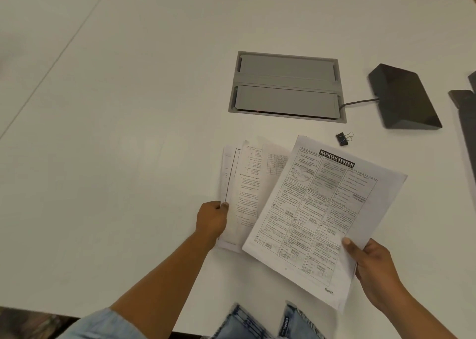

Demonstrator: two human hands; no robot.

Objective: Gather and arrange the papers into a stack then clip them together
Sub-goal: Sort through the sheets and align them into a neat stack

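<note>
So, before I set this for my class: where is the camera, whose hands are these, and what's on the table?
No machine here: one camera worn on a person's head looks down at their own hands. The left hand grips a few fanned printed sheets by their edge; the right hand pinches a sheet headed Banking System, which overlaps them. On the white table lie a black binder clip, untouched, a grey hatch set into the top and a black wedge-shaped box with a cable.

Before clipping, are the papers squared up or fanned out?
Fanned out: the left hand holds offset sheets, the right hand holds the Banking System page skewed over them.
</note>
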